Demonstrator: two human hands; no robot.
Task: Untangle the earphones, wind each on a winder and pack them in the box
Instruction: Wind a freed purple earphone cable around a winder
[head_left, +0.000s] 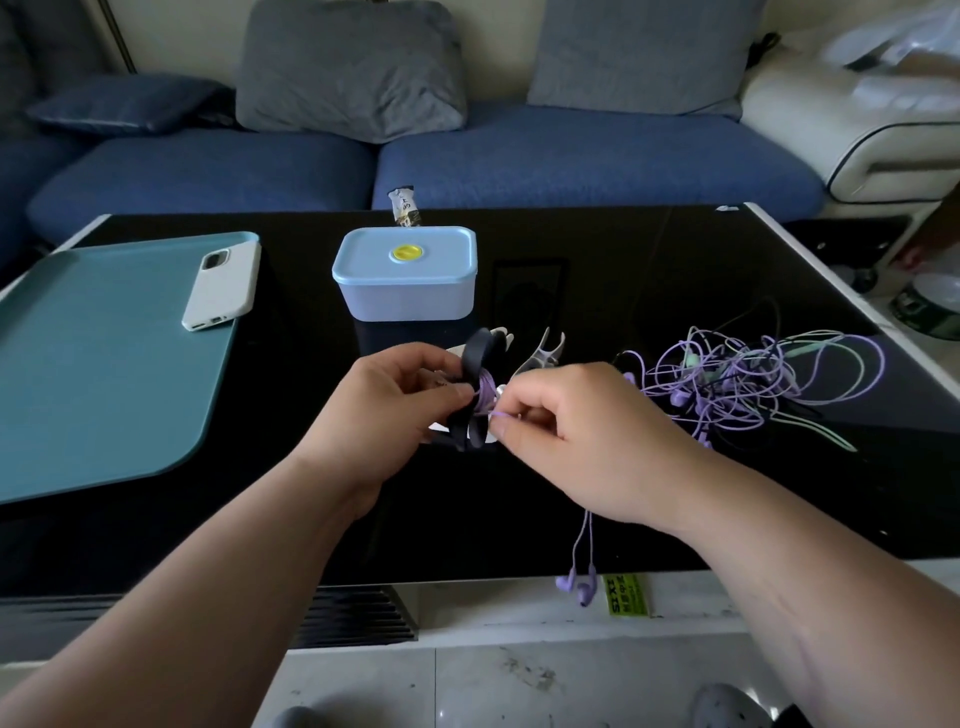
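Left hand (400, 410) grips a dark winder (475, 358), purple cord (485, 395) wound round its waist; right hand (576, 431) — close beside it — pinches that cord. Tangled earphones (753, 379) lie right of the right hand, the lidded box (405, 291) beyond both. Green sticker's (626, 595) print is unreadable.

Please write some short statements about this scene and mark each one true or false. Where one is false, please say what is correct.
1. The box has its lid on. True.
2. The left hand holds a dark winder with purple cable wound on it. True.
3. The phone lies inside the box. False: the phone lies partly on the tray, left of the box.
4. The tangle of cables lies on the tray. False: the tangle of cables lies on the table, to the right.
5. The right hand is empty. False: the right hand pinches the purple cable.
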